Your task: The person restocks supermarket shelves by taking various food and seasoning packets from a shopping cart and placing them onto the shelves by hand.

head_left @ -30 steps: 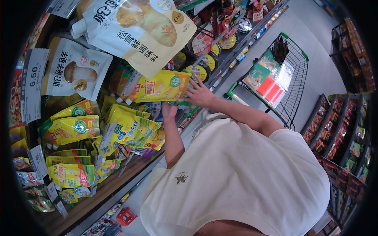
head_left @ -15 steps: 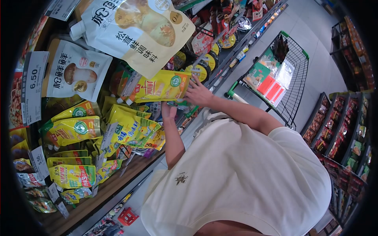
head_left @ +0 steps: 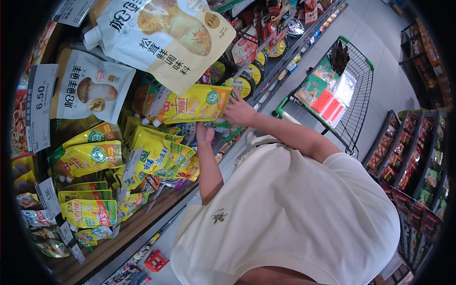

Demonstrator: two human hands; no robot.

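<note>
A yellow spouted seasoning pouch lies sideways at the front of the display, its spouts end to the left. My right hand has closed on the pouch's right end, fingers bent over its edge. Just below the pouch is my left hand, raised among the packets; its fingertips are hidden behind the pouch, so its grip does not show. A large cream pouch with mushroom pictures overlaps the yellow pouch from above. More yellow packets stand in rows left of my left hand.
A white mushroom pouch stands beside a price tag on the left. The wooden shelf edge runs diagonally below. A loaded shopping cart stands in the aisle, with further shelves at right. A red basket is low down.
Both hands stay almost where they were at the yellow pouch. The view has shifted only very slightly.
</note>
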